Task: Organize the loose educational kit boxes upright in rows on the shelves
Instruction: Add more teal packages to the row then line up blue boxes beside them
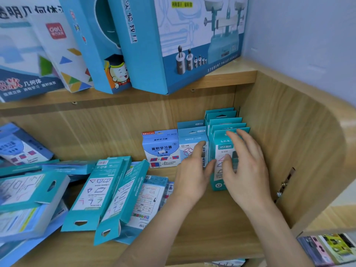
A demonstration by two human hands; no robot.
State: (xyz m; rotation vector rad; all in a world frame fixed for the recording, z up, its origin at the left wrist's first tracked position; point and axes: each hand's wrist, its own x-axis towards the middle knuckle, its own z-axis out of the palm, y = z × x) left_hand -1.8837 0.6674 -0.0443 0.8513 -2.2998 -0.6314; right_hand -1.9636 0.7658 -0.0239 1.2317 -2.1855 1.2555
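Several teal kit boxes stand upright in a row against the right wall of the lower shelf; the front one (221, 151) is marked S-335. My right hand (244, 164) lies with spread, relaxed fingers against its front face. My left hand (192, 174) touches that box's left side, fingers straight, in front of a light-blue upright box (192, 139). Left of it stands a white-and-blue box (161, 149). Loose teal boxes (92, 191) lie flat and tilted in a heap on the shelf's left half.
The wooden shelf board (202, 224) is bare in front of the upright row. Large blue kit boxes (173, 41) lean on the upper shelf. A metal hinge (285, 184) sits on the curved right wall. Colourful packs (331, 249) show at bottom right.
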